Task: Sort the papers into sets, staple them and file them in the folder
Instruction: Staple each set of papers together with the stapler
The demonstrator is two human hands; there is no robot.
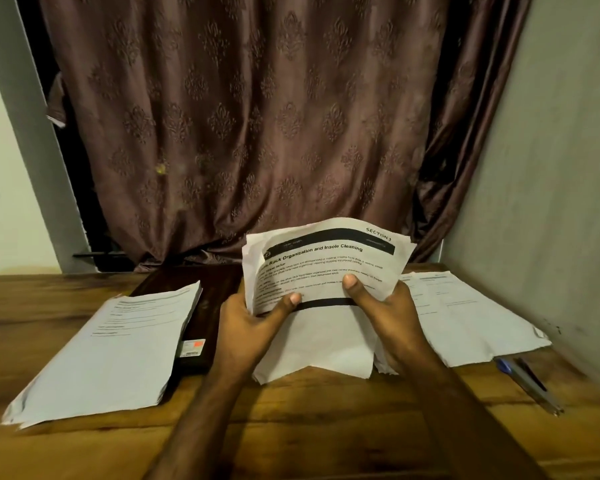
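I hold a bundle of printed papers (326, 265) upright over the middle of the wooden table (291, 417). Its front sheet is headed "Rack Organization and Insole Cleaning" and marked "SECTION 3". My left hand (250, 327) grips the bundle's lower left edge, thumb on the front. My right hand (385, 306) grips its lower right side, thumb pressed on the text. A thick stack of papers (111, 351) lies on the left. Another spread of sheets (465, 317) lies on the right. A dark folder (208, 306) lies flat between the left stack and my hands.
A blue pen and a dark pen (527, 382) lie at the table's right edge, by the wall. A brown patterned curtain (239, 116) hangs behind the table. The folder carries a small label with an orange mark (193, 348).
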